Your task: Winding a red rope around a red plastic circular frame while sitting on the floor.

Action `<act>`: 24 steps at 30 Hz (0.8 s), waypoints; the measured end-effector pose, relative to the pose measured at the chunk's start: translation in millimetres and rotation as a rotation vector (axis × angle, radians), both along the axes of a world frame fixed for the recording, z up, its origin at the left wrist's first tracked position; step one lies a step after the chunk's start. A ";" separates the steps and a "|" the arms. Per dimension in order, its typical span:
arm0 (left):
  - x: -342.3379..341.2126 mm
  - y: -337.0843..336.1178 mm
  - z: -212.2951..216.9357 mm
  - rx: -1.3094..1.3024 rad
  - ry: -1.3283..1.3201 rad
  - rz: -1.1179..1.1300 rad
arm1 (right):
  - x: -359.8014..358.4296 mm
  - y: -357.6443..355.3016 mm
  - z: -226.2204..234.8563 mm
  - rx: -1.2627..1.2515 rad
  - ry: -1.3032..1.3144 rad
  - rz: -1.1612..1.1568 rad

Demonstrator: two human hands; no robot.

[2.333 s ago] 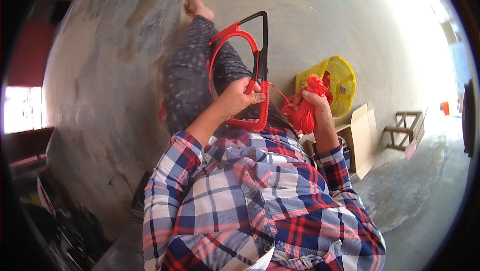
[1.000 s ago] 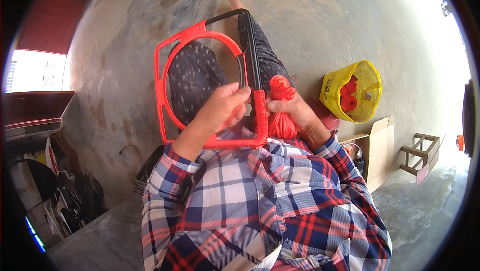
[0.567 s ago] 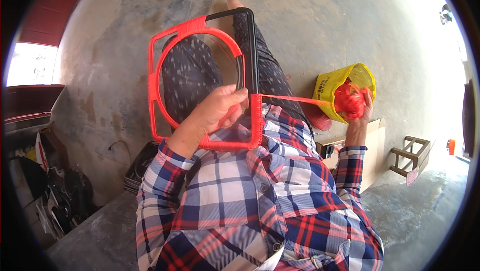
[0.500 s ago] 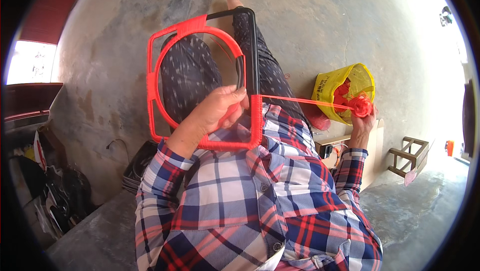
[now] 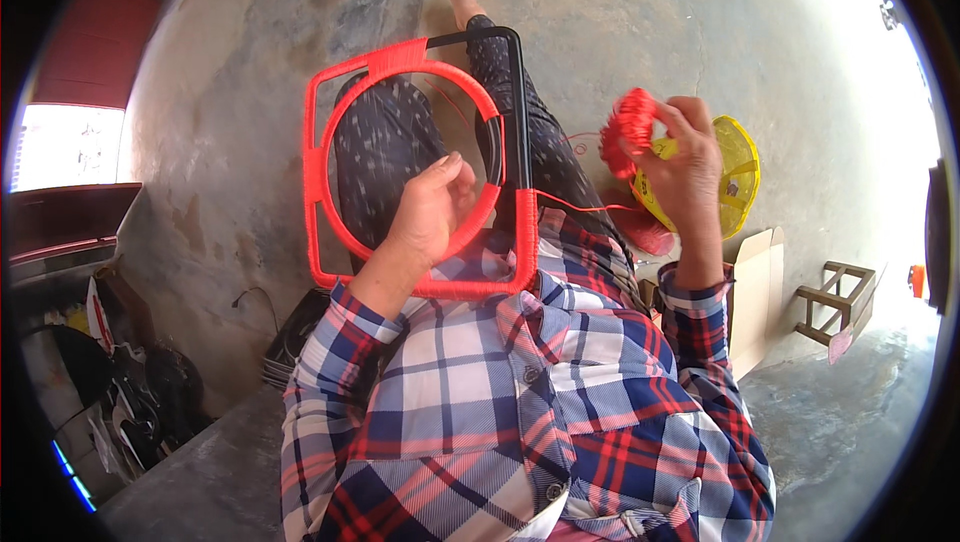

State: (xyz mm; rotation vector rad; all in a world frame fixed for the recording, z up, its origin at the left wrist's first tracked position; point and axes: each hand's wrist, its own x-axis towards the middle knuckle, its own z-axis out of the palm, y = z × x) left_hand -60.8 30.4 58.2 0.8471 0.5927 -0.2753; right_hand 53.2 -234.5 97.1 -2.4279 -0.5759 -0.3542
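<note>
A black square frame with a round ring inside it rests over my lap. Red cord wraps most of the frame and ring; bare black shows along the top right, the right side and a stretch of the ring. My left hand is within the ring, its fingers loosely curved and apart with nothing between them. To the right of the frame, my right hand pinches a bundle of red cord in its fingertips. A thin red strand runs from the frame's right side toward that hand, curving slightly.
Behind my right hand stands a yellow basket, with a red bundle beside it. Farther right are a cardboard piece and a small wooden stool. Dark stacked items sit at left on the concrete floor.
My right hand has lifted the cord bundle up and leftward from beside the basket. The taut strand has slackened. My left hand has let go of the ring.
</note>
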 end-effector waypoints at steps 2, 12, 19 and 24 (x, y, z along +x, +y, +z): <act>-2.1 10.3 -16.6 -0.115 -0.073 -0.076 | -7.9 29.0 9.9 0.214 0.140 0.121; -6.5 0.5 -6.0 -0.156 -0.157 0.075 | -46.0 59.2 -28.6 1.017 0.905 0.462; -11.1 -0.1 24.4 -0.232 -0.320 0.176 | -41.6 60.6 -85.2 1.057 1.711 0.489; -24.8 -3.3 7.5 -0.344 -0.400 0.020 | -47.9 49.3 -66.3 0.822 1.629 0.724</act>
